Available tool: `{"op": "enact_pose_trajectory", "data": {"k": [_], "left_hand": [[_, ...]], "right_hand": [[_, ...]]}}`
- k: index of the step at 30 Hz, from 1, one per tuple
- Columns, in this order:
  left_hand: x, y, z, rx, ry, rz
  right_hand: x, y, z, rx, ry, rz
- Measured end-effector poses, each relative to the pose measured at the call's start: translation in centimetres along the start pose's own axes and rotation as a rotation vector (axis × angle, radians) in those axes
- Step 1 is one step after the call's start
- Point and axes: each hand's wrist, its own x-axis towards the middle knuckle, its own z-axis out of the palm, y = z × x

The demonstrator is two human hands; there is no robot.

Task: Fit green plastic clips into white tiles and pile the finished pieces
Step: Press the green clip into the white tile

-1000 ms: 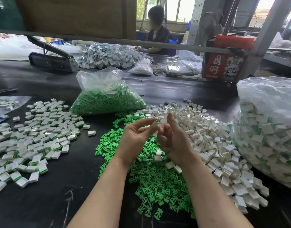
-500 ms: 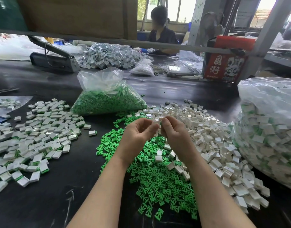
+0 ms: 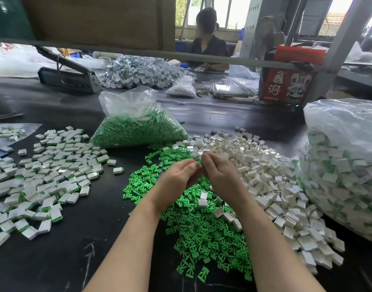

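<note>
A second ago my right hand (image 3: 219,175) had its fingers spread open; now they have curled in, pinching against my left hand (image 3: 180,175) fingertips, both hands drawn close together.

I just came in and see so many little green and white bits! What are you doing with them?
A person is snapping pieces together. The left hand and right hand meet fingertip to fingertip, pinching something small, mostly hidden, above the loose green clips. Empty white tiles lie to the right. Finished pieces, white with green edges, are spread on the left.
</note>
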Motion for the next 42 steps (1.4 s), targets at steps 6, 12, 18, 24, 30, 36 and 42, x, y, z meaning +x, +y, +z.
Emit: {"op": "enact_pose_trajectory", "data": {"k": [6, 12, 18, 24, 30, 36, 42], "left_hand": [[-0.1, 0.1, 0.3, 0.034, 0.043, 0.037], [0.2, 0.0, 1.7, -0.059, 0.141, 0.089], [0.3, -0.3, 0.7, -0.006, 0.09, 0.062], [-0.2, 0.2, -0.1, 0.023, 0.016, 0.041], [-0.1, 0.6, -0.1, 0.177, 0.144, 0.058], [-0.2, 0.7, -0.2, 0.128, 0.26, 0.079], [-0.1, 0.6, -0.1, 0.161, 0.222, 0.06]], "right_hand": [[-0.2, -0.1, 0.1, -0.075, 0.037, -0.017], [-0.2, 0.1, 0.7, -0.108, 0.189, -0.064], [0.0, 0.8, 0.8, -0.023, 0.126, -0.037], [-0.2, 0.3, -0.2, 0.3, -0.108, 0.127], [-0.3, -0.2, -0.5, 0.524, -0.098, 0.275], [-0.3, 0.0, -0.3, 0.47, -0.085, 0.237], [-0.1, 0.3, 0.2, 0.313, -0.012, 0.145]]}}
